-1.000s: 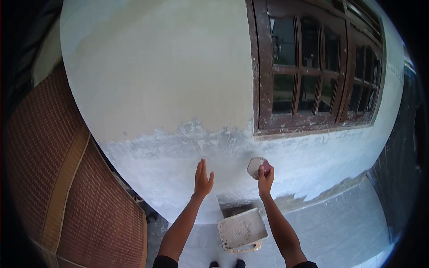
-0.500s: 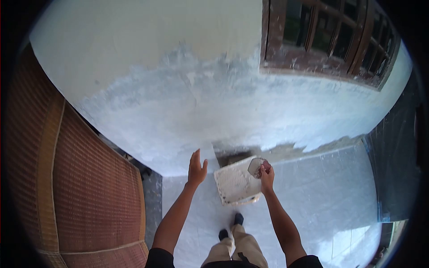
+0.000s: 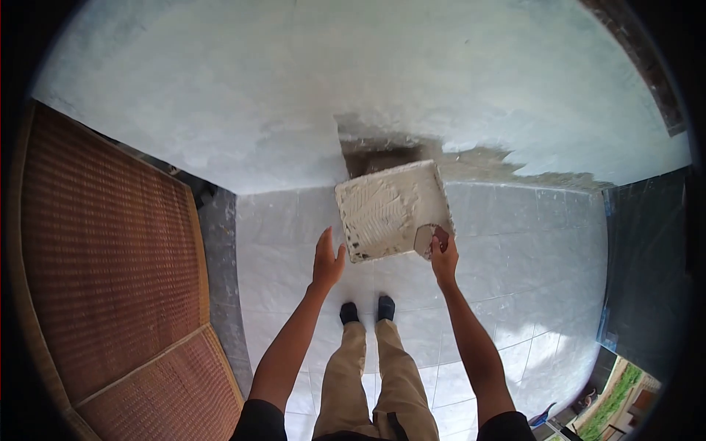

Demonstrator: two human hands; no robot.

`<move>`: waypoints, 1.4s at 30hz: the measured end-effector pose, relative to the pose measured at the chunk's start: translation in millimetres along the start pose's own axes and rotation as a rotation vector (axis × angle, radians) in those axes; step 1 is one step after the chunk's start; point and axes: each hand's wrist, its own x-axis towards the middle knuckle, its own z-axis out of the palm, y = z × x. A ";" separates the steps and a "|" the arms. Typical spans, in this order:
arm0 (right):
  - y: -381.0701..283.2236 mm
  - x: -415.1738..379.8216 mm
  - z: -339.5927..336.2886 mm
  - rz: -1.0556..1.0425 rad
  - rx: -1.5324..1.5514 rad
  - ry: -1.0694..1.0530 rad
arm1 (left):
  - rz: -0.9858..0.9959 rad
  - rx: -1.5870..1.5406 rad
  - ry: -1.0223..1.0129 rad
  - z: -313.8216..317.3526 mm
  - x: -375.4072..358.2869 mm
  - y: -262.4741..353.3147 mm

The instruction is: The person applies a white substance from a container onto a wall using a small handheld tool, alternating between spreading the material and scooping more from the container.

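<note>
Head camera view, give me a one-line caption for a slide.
Right hand holding a flat scraper over a paste-smeared tray, left hand empty.

Counted: 1 tray [image 3: 386,256], 1 scraper [image 3: 423,241], 2 bare hands [image 3: 328,264], 2 feet [image 3: 349,314], 2 trouser legs [image 3: 344,382], 2 dark sleeves [image 3: 259,424], 1 wall [image 3: 220,88], 1 woven screen [image 3: 110,220].

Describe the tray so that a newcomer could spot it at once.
Start at the pale wall and follow it down to the dark patch along its foot. Just in front, above the tiled floor, is a shallow rectangular tray. Unlike the small spreader in the right hand, it is broad, rimmed and smeared with ridged paste.
</note>
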 end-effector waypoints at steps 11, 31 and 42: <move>10.6 98.9 83.3 -0.536 -0.266 -0.123 | -0.158 -0.175 0.006 90.9 6.3 -57.5; 14.8 125.9 131.9 -0.652 -0.503 -0.288 | -0.259 -0.389 0.017 109.4 33.3 -69.0; 7.5 57.3 175.7 -0.587 -0.360 -0.393 | -0.283 -0.500 0.014 106.9 35.4 -72.3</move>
